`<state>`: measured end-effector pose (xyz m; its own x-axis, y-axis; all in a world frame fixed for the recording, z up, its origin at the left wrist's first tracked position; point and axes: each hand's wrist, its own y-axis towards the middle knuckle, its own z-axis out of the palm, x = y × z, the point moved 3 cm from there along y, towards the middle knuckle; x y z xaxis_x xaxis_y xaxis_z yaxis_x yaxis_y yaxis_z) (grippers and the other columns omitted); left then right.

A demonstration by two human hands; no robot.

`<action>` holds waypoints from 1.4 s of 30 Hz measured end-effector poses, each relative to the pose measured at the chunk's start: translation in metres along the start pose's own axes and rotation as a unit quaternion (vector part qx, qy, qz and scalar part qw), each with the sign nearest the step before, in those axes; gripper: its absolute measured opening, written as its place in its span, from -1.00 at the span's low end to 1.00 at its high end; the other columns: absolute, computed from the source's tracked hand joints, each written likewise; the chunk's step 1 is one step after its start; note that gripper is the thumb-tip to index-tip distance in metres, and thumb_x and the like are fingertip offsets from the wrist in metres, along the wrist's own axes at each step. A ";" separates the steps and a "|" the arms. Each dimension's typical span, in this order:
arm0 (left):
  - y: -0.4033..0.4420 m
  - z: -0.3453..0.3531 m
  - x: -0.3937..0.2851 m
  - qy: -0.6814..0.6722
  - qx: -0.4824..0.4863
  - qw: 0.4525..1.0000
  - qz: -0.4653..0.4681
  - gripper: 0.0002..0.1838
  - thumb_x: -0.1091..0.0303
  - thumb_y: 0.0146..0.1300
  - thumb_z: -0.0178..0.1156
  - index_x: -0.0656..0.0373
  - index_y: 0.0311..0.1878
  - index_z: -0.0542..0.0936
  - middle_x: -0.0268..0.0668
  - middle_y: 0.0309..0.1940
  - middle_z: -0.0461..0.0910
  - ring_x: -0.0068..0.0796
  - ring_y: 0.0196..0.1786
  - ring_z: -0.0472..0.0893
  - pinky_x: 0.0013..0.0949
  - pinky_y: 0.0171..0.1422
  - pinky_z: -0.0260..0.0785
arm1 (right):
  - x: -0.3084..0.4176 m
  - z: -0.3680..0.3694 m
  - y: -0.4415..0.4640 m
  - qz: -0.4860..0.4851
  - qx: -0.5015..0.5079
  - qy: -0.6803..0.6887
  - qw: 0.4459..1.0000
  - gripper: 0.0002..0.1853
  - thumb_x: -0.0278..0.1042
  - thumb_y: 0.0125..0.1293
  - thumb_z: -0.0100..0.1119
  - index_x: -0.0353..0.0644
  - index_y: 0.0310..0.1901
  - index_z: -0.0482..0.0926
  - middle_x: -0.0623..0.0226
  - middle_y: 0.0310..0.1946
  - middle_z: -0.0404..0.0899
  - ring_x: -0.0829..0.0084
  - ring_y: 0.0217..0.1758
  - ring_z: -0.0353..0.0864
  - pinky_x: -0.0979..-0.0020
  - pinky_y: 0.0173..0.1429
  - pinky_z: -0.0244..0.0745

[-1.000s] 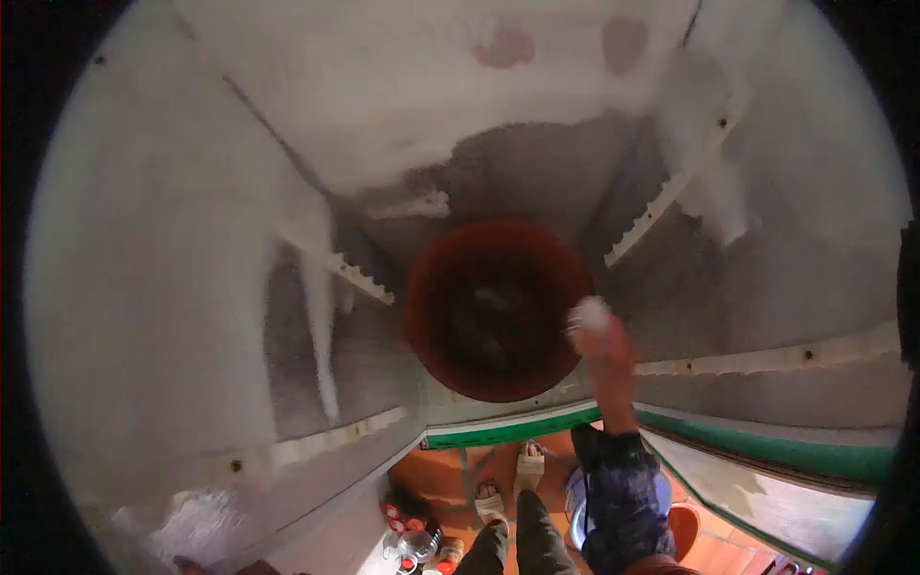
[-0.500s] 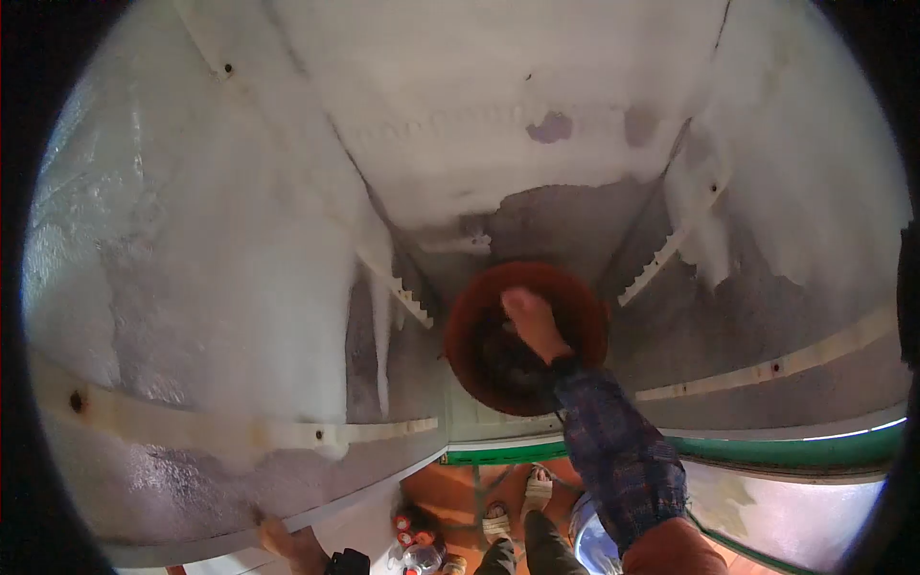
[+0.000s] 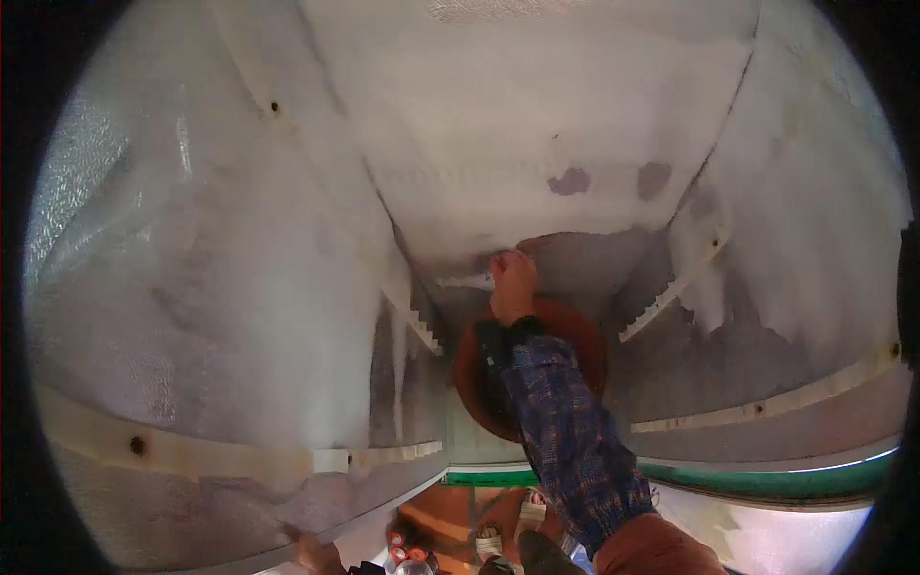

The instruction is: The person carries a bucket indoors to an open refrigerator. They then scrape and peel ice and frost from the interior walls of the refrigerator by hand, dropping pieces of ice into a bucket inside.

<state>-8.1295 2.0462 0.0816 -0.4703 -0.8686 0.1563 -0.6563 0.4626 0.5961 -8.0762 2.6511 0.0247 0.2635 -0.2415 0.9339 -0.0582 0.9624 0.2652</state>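
My right hand, in a plaid sleeve, reaches over a reddish-brown bucket to the lower back wall. Its fingers are curled at the edge of the white ice, where a darker bare patch begins. Whether a small piece sits in those fingers is hidden. At the lower left, my left hand grips the front rim of the frosted freezer, partly cut off by the frame. The bucket stands on the freezer floor, its inside mostly covered by my forearm.
Frosted side walls rise on both sides, with pale toothed ledges along them. A green-edged lip runs across the front. Below are a tiled floor, my sandalled feet and red-capped bottles.
My right hand has moved from inside the bucket up to the ice on the back wall. The view has shifted slightly, and my left hand stays at the rim.
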 end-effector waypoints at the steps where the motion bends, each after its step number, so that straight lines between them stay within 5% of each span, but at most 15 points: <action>1: -0.002 0.001 0.000 0.030 -0.006 0.999 0.036 -0.51 0.11 0.11 0.18 0.20 0.04 0.42 -0.07 -0.03 0.41 -0.13 -0.05 0.47 -0.03 0.10 0.33 | 0.018 -0.003 -0.003 -0.043 0.028 -0.162 0.985 -0.86 -0.37 0.15 0.16 -0.28 -0.40 0.50 0.14 -0.38 0.52 0.29 -0.30 0.54 0.31 -0.20 0.45; 2: -0.003 0.003 0.000 0.051 -0.013 0.997 0.064 -0.51 0.11 0.10 0.19 0.20 0.04 0.42 -0.07 -0.04 0.42 -0.13 -0.06 0.47 -0.03 0.10 0.33 | 0.034 -0.004 -0.004 -0.085 0.053 -0.320 0.942 -0.83 -0.31 0.13 0.19 -0.26 -0.40 0.51 0.14 -0.42 0.55 0.26 -0.31 0.56 0.29 -0.21 0.45; 6: -0.004 0.015 0.000 0.093 -0.032 0.986 0.134 -0.49 0.10 0.07 0.23 0.21 0.02 0.43 -0.07 -0.07 0.43 -0.13 -0.08 0.48 -0.02 0.08 0.32 | 0.040 -0.006 -0.003 -0.026 0.105 -0.364 0.925 -0.88 -0.40 0.12 0.13 -0.27 -0.37 0.55 0.25 -0.45 0.49 0.35 -0.34 0.52 0.41 -0.23 0.45; 9: -0.003 0.022 0.000 0.120 -0.052 0.976 0.172 -0.48 0.09 0.04 0.26 0.21 0.01 0.44 -0.07 -0.09 0.45 -0.13 -0.10 0.49 -0.01 0.07 0.32 | 0.027 0.002 -0.003 -0.091 0.054 -0.308 0.945 -0.89 -0.41 0.12 0.12 -0.26 -0.37 0.55 0.26 -0.54 0.50 0.39 -0.38 0.53 0.41 -0.25 0.45; 11: -0.005 0.028 -0.003 0.142 -0.065 0.968 0.198 -0.47 0.09 0.02 0.28 0.22 0.00 0.44 -0.07 -0.11 0.46 -0.13 -0.12 0.49 -0.01 0.07 0.32 | 0.000 -0.001 -0.006 0.000 -0.023 -0.053 0.998 -0.82 -0.30 0.12 0.19 -0.24 -0.39 0.51 0.11 -0.45 0.57 0.15 -0.37 0.58 0.24 -0.26 0.43; 12: -0.005 0.030 -0.005 0.153 -0.069 0.964 0.208 -0.46 0.09 0.01 0.29 0.22 0.00 0.45 -0.07 -0.12 0.46 -0.13 -0.13 0.49 -0.01 0.06 0.32 | 0.001 0.000 0.001 -0.014 -0.022 -0.045 0.999 -0.82 -0.30 0.12 0.19 -0.24 -0.39 0.51 0.11 -0.45 0.57 0.15 -0.37 0.58 0.24 -0.26 0.43; 17: -0.009 0.035 -0.004 0.208 -0.084 0.938 0.265 -0.44 0.08 -0.03 0.35 0.23 -0.02 0.46 -0.07 -0.15 0.48 -0.13 -0.16 0.50 0.00 0.05 0.32 | 0.036 -0.001 -0.003 -0.041 0.035 -0.322 0.945 -0.89 -0.43 0.10 0.13 -0.28 -0.42 0.46 0.17 -0.49 0.53 0.27 -0.41 0.54 0.31 -0.33 0.39; 21: 0.025 -0.007 -0.038 0.061 -0.113 0.968 0.218 -0.45 0.09 -0.03 0.35 0.23 -0.04 0.46 -0.07 -0.16 0.49 -0.13 -0.17 0.51 0.00 0.03 0.32 | 0.005 -0.001 0.011 0.017 0.040 -0.360 0.932 -0.89 -0.42 0.12 0.10 -0.28 -0.41 0.45 0.17 -0.49 0.51 0.31 -0.41 0.53 0.34 -0.36 0.36; 23: 0.033 -0.014 -0.048 0.023 -0.117 0.971 0.207 -0.45 0.09 -0.03 0.35 0.23 -0.05 0.46 -0.07 -0.17 0.49 -0.13 -0.17 0.51 -0.01 0.03 0.32 | -0.043 -0.005 0.019 -0.058 -0.039 -0.113 0.991 -0.85 -0.35 0.16 0.05 -0.25 -0.43 0.43 0.27 -0.52 0.48 0.38 -0.47 0.48 0.41 -0.41 0.33; 25: 0.040 -0.019 -0.051 -0.022 -0.121 0.974 0.192 -0.46 0.10 -0.03 0.35 0.23 -0.05 0.46 -0.07 -0.17 0.49 -0.13 -0.18 0.51 -0.01 0.02 0.33 | 0.015 0.002 0.003 0.174 -0.090 0.131 0.972 -0.82 -0.28 0.21 -0.02 -0.20 -0.45 0.40 0.37 -0.55 0.42 0.47 -0.51 0.41 0.46 -0.41 0.31; 27: 0.053 -0.030 -0.057 -0.081 -0.118 0.974 0.175 -0.47 0.10 -0.03 0.35 0.23 -0.06 0.46 -0.07 -0.18 0.49 -0.12 -0.18 0.51 -0.01 0.02 0.33 | 0.017 0.005 0.006 0.053 -0.103 -0.254 0.960 -0.82 -0.24 0.22 -0.03 -0.15 -0.44 0.38 0.43 -0.55 0.37 0.55 -0.53 0.32 0.50 -0.44 0.24; 29: 0.060 -0.037 -0.060 -0.120 -0.110 0.974 0.158 -0.47 0.10 -0.03 0.35 0.23 -0.07 0.46 -0.07 -0.18 0.49 -0.12 -0.19 0.51 -0.02 0.01 0.33 | -0.014 0.000 0.008 0.114 -0.051 0.094 0.988 -0.86 -0.30 0.19 0.00 -0.17 -0.41 0.38 0.39 -0.53 0.39 0.55 -0.50 0.34 0.48 -0.42 0.25; 31: 0.064 -0.041 -0.062 -0.143 -0.102 0.973 0.147 -0.48 0.11 -0.03 0.35 0.23 -0.08 0.46 -0.07 -0.19 0.50 -0.12 -0.19 0.52 -0.02 0.00 0.33 | 0.023 0.007 0.001 0.180 -0.116 0.123 0.969 -0.89 -0.36 0.17 0.00 -0.20 -0.37 0.35 0.37 -0.50 0.41 0.54 -0.47 0.36 0.49 -0.39 0.28; 42: 0.066 -0.051 -0.066 -0.161 -0.084 0.974 0.138 -0.51 0.13 -0.03 0.35 0.23 -0.12 0.46 -0.07 -0.22 0.51 -0.12 -0.22 0.53 -0.04 -0.03 0.34 | 0.014 0.012 0.008 0.175 -0.101 0.126 0.971 -0.81 -0.31 0.16 0.05 -0.20 -0.24 0.40 0.39 -0.44 0.42 0.52 -0.42 0.39 0.45 -0.32 0.36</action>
<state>-8.1114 2.1253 0.1509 -0.7932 -0.6023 0.0904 -0.3856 0.6115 0.6910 -8.0847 2.6537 0.0424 0.4909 0.1189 0.8631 -0.0029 0.9909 -0.1349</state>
